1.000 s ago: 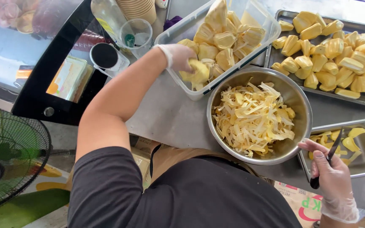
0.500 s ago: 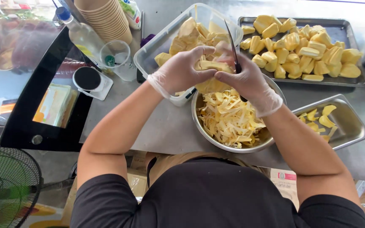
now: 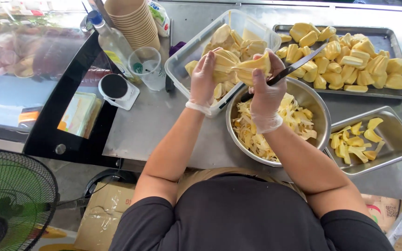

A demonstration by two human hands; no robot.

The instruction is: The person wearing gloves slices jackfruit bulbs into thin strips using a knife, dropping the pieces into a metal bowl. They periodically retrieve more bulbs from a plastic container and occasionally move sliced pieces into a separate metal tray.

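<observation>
Starting with the biggest stuff: a stainless steel counter (image 3: 173, 135) is seen from above, with a glass display case (image 3: 29, 69) off to one side and a green fan (image 3: 10, 195) down by the floor. A long metal tray (image 3: 387, 93) loaded with peeled yellow jackfruit pods (image 3: 350, 56) is set at the far side. Just beside it, a clear plastic tub (image 3: 187, 51) is packed with more unpeeled jackfruit pieces. A round steel bowl (image 3: 317, 107) full of pale stringy jackfruit trimmings (image 3: 257, 135) is parked right in front of the tub, touching it or close to it. A smaller steel pan (image 3: 396, 144) holding a few yellow strips (image 3: 354, 144) is placed next to the bowl. A stack of paper cups (image 3: 133, 21), a spray bottle (image 3: 110, 39) and a clear plastic cup (image 3: 146, 65) are lined up near the case.

Then the action bit: one jackfruit pod (image 3: 238, 65) is held up over the gap between tub and bowl and is being pulled apart. The gloved left hand (image 3: 203, 81) is curled around one half of it. The gloved right hand (image 3: 264, 88) is closed on the other half, and a dark-bladed knife (image 3: 298, 62) is gripped in that same hand too, blade pointed out toward the big tray.
</observation>
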